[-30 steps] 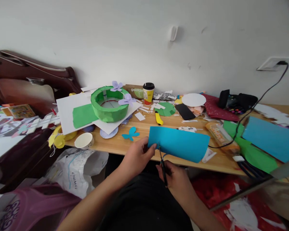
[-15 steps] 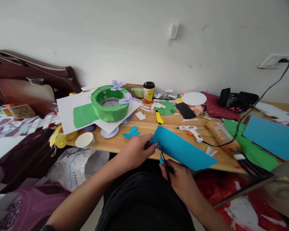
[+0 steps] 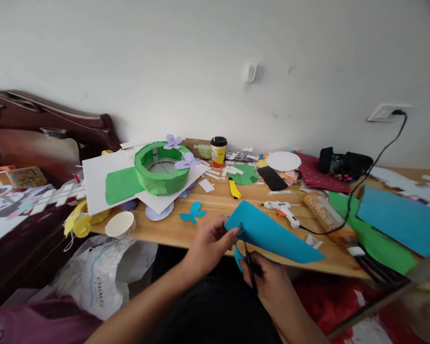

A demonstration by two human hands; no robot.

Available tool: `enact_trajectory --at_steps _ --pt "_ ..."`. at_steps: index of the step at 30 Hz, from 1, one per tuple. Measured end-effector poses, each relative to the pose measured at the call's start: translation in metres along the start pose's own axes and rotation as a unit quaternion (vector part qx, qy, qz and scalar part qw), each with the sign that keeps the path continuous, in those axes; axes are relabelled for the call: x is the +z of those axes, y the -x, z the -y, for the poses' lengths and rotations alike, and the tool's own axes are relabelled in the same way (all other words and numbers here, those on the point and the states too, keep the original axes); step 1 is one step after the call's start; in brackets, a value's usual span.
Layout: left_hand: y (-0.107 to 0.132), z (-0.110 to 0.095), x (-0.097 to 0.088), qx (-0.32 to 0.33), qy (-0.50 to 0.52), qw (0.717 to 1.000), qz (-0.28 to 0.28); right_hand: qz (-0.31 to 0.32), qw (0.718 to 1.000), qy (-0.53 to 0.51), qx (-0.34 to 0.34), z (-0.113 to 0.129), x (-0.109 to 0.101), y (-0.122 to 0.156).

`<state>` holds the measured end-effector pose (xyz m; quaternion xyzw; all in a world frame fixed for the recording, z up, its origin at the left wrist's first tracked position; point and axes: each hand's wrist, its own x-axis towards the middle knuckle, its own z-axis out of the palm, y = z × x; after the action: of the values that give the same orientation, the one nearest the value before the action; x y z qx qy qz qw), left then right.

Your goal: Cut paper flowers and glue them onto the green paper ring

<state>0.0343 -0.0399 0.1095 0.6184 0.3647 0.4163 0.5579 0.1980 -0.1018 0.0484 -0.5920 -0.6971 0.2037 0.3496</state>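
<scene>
My left hand (image 3: 209, 243) pinches the left end of a blue sheet of paper (image 3: 268, 234), held over the table's front edge. My right hand (image 3: 267, 277) is closed around a pair of black scissors (image 3: 249, 263), whose blades meet the sheet close to my left fingertips. A curved strip of the blue paper hangs below the cut, beside the scissors. To the left of my left hand, a blue paper cutout with rounded petals (image 3: 192, 212) lies on the table. Part of the scissor handles is hidden by my right fingers.
A green paper ring (image 3: 161, 181) with purple paper flowers stands at the back left. A yellow utility knife (image 3: 234, 188), a white glue gun (image 3: 284, 210) with a cord, and a paper cup (image 3: 218, 152) are beyond the sheet. A white bowl (image 3: 120, 225) sits by the front edge.
The view has tilted up a little, so the scene sits lower. More of the curved blue strip shows below the blades. Both hands keep their holds.
</scene>
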Motion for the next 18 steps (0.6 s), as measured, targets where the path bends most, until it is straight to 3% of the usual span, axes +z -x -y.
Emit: enact_trajectory --at_steps 2,5,10,14,18 --pt "0.005 0.014 0.014 -0.003 0.090 0.995 -0.041 -0.004 1.000 0.009 0.001 0.001 0.001 -0.001" --pt "0.008 0.021 0.024 0.015 0.114 0.992 -0.059 -0.006 0.999 0.029 0.013 -0.002 0.002 0.000" --pt "0.005 0.013 0.011 0.023 -0.007 1.000 0.000 0.006 0.998 0.064 0.009 -0.012 0.000 0.002" --pt "0.001 0.002 0.000 0.042 -0.130 0.990 0.039 0.041 0.999 -0.004 0.005 -0.013 -0.004 0.000" --pt "-0.003 -0.007 -0.002 0.049 -0.167 0.983 0.051 0.035 0.999 -0.028 0.008 -0.008 -0.006 -0.001"
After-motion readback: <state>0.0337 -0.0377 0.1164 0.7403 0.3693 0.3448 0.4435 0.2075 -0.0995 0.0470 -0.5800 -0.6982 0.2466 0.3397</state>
